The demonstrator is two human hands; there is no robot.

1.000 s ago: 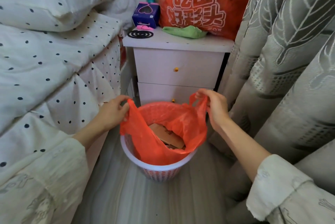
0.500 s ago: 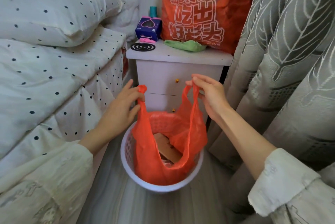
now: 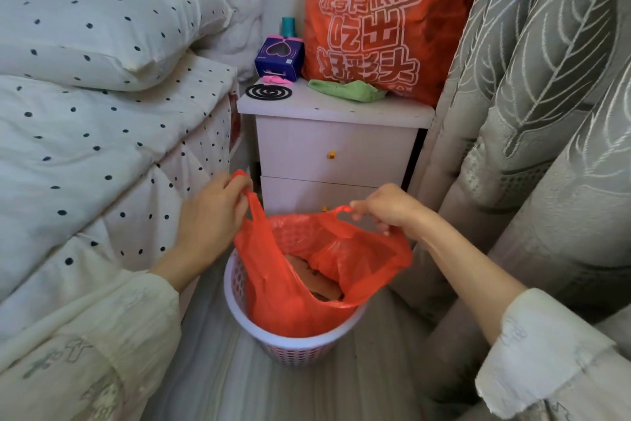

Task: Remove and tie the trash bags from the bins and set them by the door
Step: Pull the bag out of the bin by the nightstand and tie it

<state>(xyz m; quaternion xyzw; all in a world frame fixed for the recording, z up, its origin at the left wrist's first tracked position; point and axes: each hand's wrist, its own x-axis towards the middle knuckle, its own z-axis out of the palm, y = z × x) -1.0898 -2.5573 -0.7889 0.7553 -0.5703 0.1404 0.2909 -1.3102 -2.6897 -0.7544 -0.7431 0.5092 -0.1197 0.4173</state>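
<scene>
While each hand grips it, crinkled orange bag [image 3: 280, 287] fills perforated bin [image 3: 293, 345].

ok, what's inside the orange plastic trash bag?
Through the mouth of the orange plastic trash bag, brown cardboard-like scraps show. Anything deeper is hidden by the bag's folds and the white perforated bin.

Two hands are seen, left [image 3: 208, 216] and right [image 3: 392, 205]. One bin [image 3: 290, 342] is counted, and one trash bag [image 3: 300, 284] in it. On the table [image 3: 341, 110] are counted one printed bag [image 3: 375, 28], one box [image 3: 279, 57], one coil [image 3: 268, 92], one cloth [image 3: 348, 91] and one bottle [image 3: 288, 26]. Two drawers are counted, and one pillow [image 3: 102, 35] on the bed.
</scene>
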